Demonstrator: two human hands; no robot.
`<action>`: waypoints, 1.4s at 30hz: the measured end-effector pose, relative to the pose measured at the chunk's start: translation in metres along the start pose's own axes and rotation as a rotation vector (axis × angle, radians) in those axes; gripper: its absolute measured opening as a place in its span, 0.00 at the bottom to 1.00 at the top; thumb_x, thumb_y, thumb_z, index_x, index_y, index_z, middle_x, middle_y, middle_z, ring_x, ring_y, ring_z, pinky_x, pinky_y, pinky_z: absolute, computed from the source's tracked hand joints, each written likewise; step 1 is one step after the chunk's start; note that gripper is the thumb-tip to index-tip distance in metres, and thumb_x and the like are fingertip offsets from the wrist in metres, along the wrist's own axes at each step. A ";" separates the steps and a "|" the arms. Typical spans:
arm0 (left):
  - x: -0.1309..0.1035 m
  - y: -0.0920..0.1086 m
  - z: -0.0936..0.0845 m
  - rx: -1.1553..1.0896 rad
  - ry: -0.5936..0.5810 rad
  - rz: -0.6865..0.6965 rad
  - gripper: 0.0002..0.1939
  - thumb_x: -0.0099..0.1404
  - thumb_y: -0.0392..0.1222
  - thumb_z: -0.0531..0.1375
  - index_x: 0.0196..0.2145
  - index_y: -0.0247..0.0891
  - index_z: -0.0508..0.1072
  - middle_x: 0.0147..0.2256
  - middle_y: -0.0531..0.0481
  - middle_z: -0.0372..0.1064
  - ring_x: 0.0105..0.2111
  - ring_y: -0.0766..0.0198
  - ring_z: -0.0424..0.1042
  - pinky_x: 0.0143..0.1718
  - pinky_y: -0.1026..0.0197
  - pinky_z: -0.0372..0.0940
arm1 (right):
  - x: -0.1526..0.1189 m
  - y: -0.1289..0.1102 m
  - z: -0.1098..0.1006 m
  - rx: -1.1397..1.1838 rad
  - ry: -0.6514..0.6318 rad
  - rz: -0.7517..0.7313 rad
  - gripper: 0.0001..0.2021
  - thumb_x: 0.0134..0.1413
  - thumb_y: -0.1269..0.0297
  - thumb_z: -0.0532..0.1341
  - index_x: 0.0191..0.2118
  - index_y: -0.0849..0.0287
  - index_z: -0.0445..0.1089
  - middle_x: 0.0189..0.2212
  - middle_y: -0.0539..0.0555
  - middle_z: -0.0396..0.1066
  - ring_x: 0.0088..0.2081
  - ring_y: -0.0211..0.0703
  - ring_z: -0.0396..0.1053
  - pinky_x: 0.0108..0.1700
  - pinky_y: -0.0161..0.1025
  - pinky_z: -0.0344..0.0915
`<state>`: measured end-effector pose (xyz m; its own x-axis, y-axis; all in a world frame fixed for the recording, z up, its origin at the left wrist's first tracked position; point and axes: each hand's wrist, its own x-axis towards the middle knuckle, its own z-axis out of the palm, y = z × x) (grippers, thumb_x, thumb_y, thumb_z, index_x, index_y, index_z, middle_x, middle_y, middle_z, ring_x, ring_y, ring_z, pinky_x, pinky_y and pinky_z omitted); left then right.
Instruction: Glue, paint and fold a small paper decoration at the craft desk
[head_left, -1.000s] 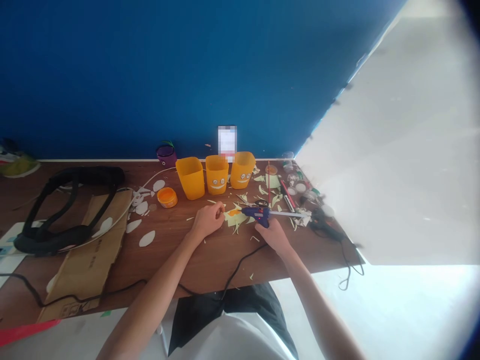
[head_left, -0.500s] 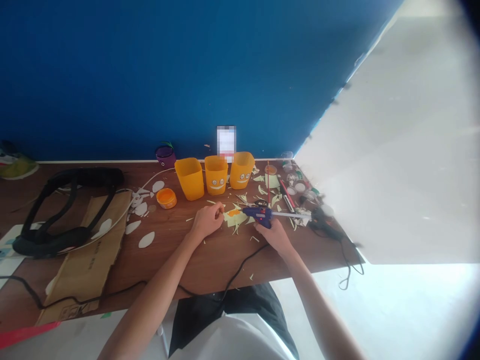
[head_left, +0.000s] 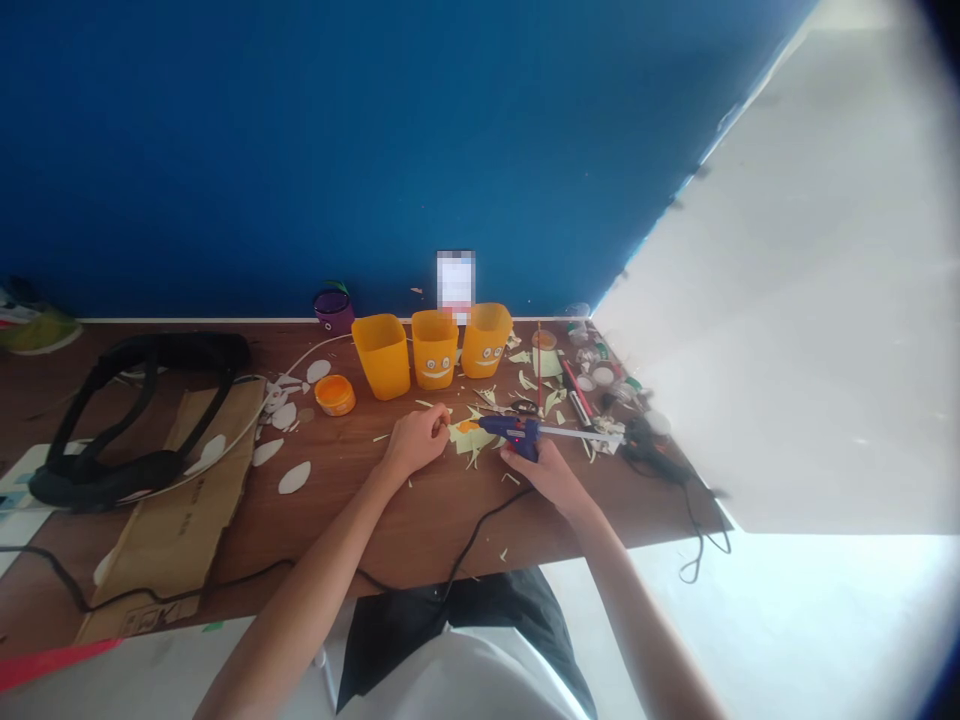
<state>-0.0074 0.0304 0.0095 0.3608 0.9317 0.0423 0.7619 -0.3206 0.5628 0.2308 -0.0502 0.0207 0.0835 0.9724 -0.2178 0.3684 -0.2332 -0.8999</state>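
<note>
My right hand (head_left: 546, 468) is wrapped round the grip of a blue hot glue gun (head_left: 517, 430). A long whitish glue stick (head_left: 577, 433) juts from its back, and the nozzle points left. Just past the nozzle lies a pale yellow-green paper scrap (head_left: 472, 440) with an orange patch (head_left: 466, 426) on it. My left hand (head_left: 416, 440) rests on the table at the scrap's left side, its fingers curled together. Whatever those fingers pinch, if anything, is too small to make out. Behind the glue gun are scissors (head_left: 523, 407) among paper shavings.
Three yellow cups (head_left: 381, 360) stand along the back, two with smiling faces. Left of them sit an orange paint pot (head_left: 334, 396) and white leaf-shaped cutouts (head_left: 295, 477). A black frame (head_left: 142, 460) lies over cardboard (head_left: 172, 550). A black cord (head_left: 480, 530) runs near the front edge.
The glue gun, in my right hand, has moved slightly left, its nozzle now closer to the orange patch. My left hand stays in place. The view has shifted a little.
</note>
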 end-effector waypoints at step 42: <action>0.000 -0.001 0.000 -0.005 -0.006 -0.010 0.05 0.60 0.36 0.54 0.34 0.44 0.68 0.24 0.56 0.69 0.27 0.63 0.67 0.27 0.62 0.50 | 0.013 0.004 0.011 -0.169 0.075 0.013 0.11 0.48 0.60 0.59 0.33 0.63 0.70 0.27 0.51 0.67 0.32 0.43 0.66 0.34 0.36 0.61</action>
<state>-0.0078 0.0308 0.0093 0.3562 0.9339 0.0317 0.7628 -0.3103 0.5673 0.2231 -0.0388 0.0104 0.1557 0.9685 -0.1943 0.5170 -0.2475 -0.8194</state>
